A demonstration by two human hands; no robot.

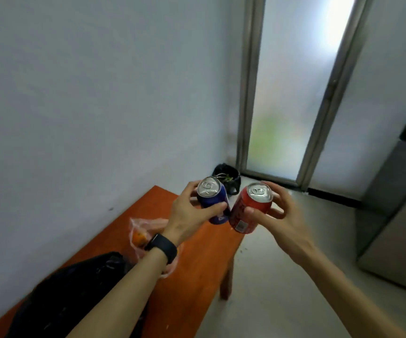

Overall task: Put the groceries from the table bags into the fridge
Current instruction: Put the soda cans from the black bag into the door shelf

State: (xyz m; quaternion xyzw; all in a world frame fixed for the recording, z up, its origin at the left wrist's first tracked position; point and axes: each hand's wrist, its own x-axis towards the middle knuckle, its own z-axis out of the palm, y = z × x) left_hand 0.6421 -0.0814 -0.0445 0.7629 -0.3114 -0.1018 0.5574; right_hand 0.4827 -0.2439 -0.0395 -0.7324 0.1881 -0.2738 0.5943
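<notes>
Blue can [209, 200] gripped by left hand [185, 215], red can [239, 215] by right hand [286, 222]; orange table [197, 276] against white wall [75, 93], fridge [397, 215] right.

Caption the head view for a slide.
Left hand grips a blue metal can, right hand a red metal can, near orange table.

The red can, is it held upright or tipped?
Tipped. In the right hand, the red can leans: its silver top sits further right than its base, which angles toward the blue can.

Frosted door [292, 93], dark floor bag [227, 175] beside.
</notes>
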